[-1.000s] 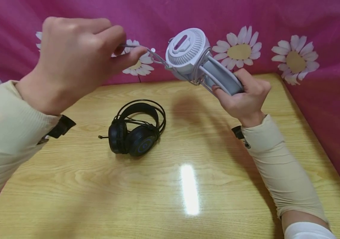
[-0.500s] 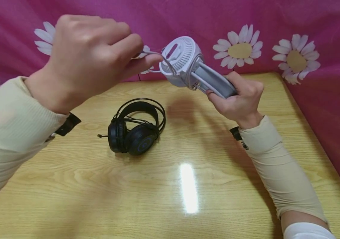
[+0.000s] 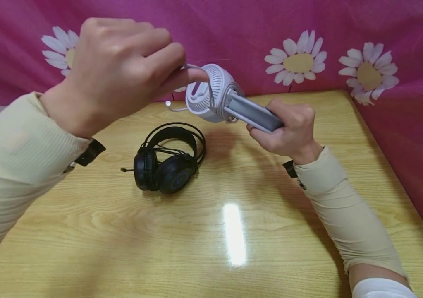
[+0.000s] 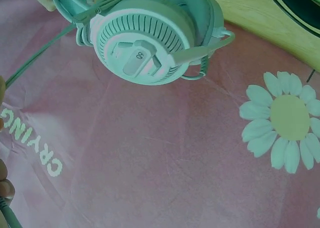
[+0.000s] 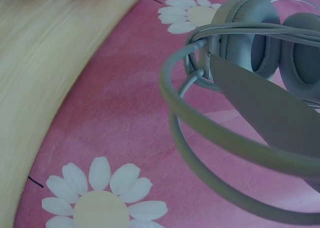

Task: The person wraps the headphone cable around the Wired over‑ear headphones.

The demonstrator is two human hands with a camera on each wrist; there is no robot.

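Note:
My right hand (image 3: 289, 129) grips the headband of a white headset (image 3: 216, 89), held up above the far part of the table. Its thin cable (image 4: 42, 54) is wound around the ear cups. My left hand (image 3: 127, 68) pinches the cable between thumb and forefinger, pulled taut from the ear cup in the left wrist view. From one ear cup a small microphone boom (image 3: 175, 109) sticks out. The right wrist view shows the grey ear pads (image 5: 250, 35) and cable loops across them; no fingers of the right hand appear there.
A black headset (image 3: 175, 176) lies on the wooden table (image 3: 151, 240), left of centre, its cable bundled on it and its microphone pointing left. Behind and to the right of the table hangs a magenta cloth (image 3: 233, 33) with white daisies.
My right hand has moved the white headset left and down, towards the left hand. The left hand has shifted right, still pinching the cable. The black headset has stayed in place.

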